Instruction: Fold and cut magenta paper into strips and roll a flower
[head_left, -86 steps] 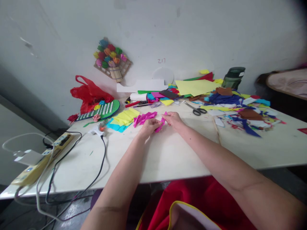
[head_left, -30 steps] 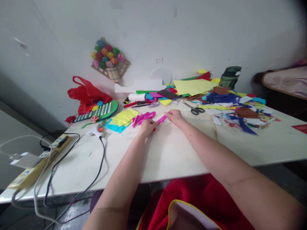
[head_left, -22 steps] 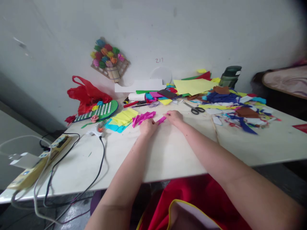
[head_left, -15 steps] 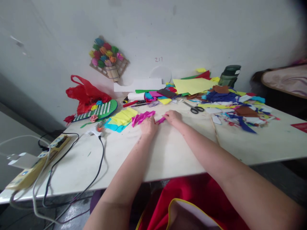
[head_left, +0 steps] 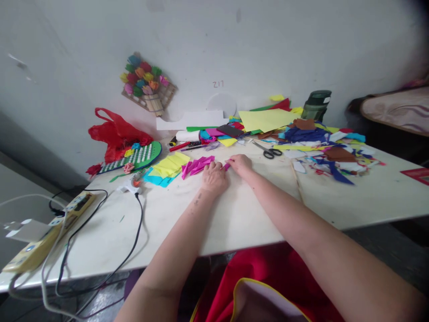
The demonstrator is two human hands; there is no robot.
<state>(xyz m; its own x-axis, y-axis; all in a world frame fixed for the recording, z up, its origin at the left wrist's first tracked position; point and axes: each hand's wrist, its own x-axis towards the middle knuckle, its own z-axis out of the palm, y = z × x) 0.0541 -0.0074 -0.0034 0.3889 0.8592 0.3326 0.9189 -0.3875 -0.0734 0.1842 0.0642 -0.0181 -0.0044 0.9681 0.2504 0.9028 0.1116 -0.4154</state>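
Note:
On the tabletop my right hand (head_left: pixel 241 165) pinches the end of a small magenta paper piece (head_left: pixel 227 166). My left hand (head_left: pixel 215 179) is close beside it, knuckles up and fingers curled down onto the same piece, covering most of it. Just left of these fingers lie several creased magenta papers (head_left: pixel 197 166). Past those are yellow papers (head_left: pixel 172 164) on top of light blue sheets (head_left: pixel 159 179). A pair of dark-handled scissors (head_left: pixel 271 152) rests beyond my right hand.
At left, a glue gun (head_left: pixel 132 184) trails its cord towards a power strip (head_left: pixel 50 235). A green board (head_left: pixel 152 154) leans by a red plastic bag (head_left: pixel 115 129). Heaped paper scraps (head_left: pixel 311 134), a thin stick (head_left: pixel 296 181) and a green bottle (head_left: pixel 317 105) are at right.
My left hand has slid right along the magenta piece, closer to my right hand, leaving less paper showing between them. The right hand keeps its pinch. The view has shifted slightly.

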